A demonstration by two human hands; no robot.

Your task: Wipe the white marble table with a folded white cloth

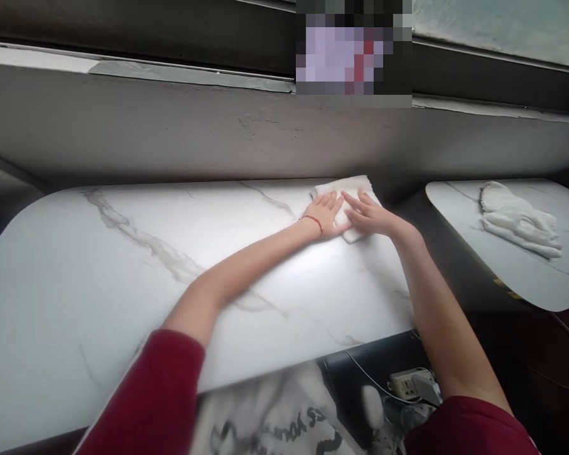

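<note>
Marbled tabletop (99,284), cloth (351,185) under hands (321,216).

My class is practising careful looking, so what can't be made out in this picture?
All in the head view:
The part of the white cloth under the left hand and right hand: covered by them.
The near table's left side: cut off by the left edge.
The second table's far end: cut off by the right edge.
The dark lettering: too blurred to read.
Whatever lies behind the pixelated patch.
</note>
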